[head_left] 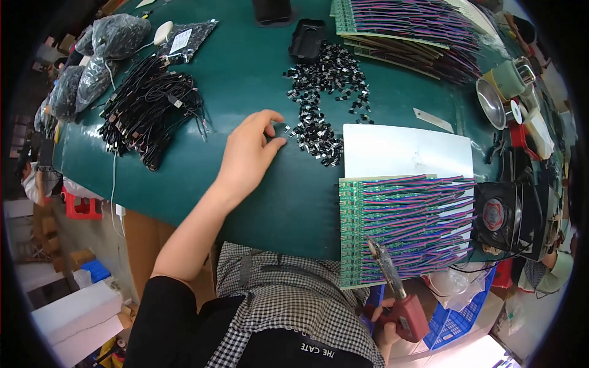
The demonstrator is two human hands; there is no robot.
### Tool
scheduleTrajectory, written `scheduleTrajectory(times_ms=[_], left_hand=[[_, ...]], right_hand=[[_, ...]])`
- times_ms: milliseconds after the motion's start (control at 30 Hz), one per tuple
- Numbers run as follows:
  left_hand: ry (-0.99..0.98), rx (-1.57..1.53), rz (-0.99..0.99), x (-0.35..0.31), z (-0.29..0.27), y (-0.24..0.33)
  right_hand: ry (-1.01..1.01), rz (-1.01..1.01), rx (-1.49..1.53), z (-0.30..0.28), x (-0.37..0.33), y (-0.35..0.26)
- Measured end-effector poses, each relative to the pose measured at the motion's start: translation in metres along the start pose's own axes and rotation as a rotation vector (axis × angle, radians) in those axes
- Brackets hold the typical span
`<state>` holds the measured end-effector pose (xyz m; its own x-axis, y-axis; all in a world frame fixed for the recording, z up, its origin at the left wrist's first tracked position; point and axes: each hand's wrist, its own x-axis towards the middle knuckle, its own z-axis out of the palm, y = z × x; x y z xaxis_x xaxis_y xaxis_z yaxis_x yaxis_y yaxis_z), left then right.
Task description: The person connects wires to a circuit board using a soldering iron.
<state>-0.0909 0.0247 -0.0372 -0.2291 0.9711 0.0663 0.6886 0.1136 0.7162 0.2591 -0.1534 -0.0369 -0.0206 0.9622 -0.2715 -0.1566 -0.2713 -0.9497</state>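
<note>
My left hand is over the green table mat at the left edge of a loose pile of small black connectors. Its thumb and forefinger are apart, their tips close to the nearest pieces, with nothing visible between them. Down at the lower right, my right hand grips a soldering gun by its dark red body. The gun's metal barrel points up and left over a panel of green circuit boards. Rows of coloured wires run rightward from these boards. I cannot tell whether the tip touches the panel.
Under the panel lies a white board. A heap of black cables and bagged items lie left. More wired panels are stacked at far right, near a metal bowl. A black fan-like unit stands right of the wires.
</note>
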Motion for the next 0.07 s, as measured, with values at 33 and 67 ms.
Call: scheduleTrajectory(times_ms=[33,67], left_hand=[[-0.063,0.021,0.054,0.0077,0.0000,0.0007],[-0.074,-0.002,0.083,0.0134,0.0056,0.0074]], right_hand=[[0.025,-0.017,-0.008,-0.0033,-0.0024,0.0007],[-0.055,-0.020,-0.036,-0.0091,-0.0054,0.0078]])
